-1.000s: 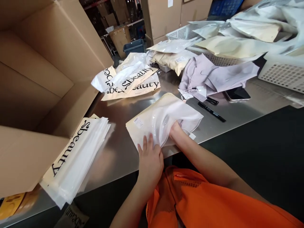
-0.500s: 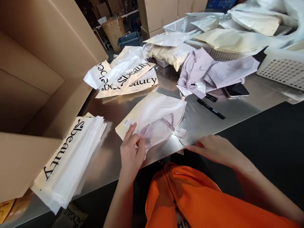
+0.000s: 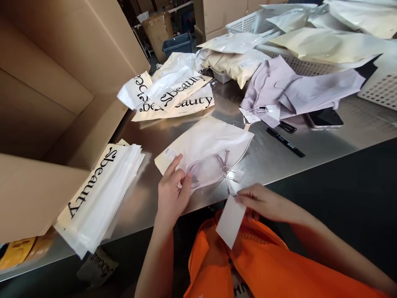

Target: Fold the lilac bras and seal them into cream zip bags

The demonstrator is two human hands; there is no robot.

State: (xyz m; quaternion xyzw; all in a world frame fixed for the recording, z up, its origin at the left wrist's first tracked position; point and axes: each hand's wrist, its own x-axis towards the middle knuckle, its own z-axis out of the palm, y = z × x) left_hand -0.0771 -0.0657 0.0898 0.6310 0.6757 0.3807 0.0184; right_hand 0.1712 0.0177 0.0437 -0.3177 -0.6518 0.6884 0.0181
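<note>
A translucent plastic bag point(image 3: 206, 145) with a lilac garment inside lies on the steel table point(image 3: 325, 140) in front of me. My left hand point(image 3: 172, 191) pinches the bag's near open edge. My right hand point(image 3: 263, 203) is at the table's front edge and holds a white tag point(image 3: 230, 221) on a string that hangs out of the bag. A small second tag point(image 3: 236, 175) lies by the bag's mouth.
A stack of "Sbeauty" bags point(image 3: 99, 198) lies at the left beside a large open cardboard box point(image 3: 56, 99). More printed bags point(image 3: 173, 97), a lilac garment point(image 3: 294, 93), a black marker point(image 3: 285, 142), a phone point(image 3: 324, 119) and white baskets point(image 3: 376, 89) lie behind.
My right hand came out of the bag, went to the table's front edge and took hold of the white tag. The left hand shifted to pinch the bag's edge.
</note>
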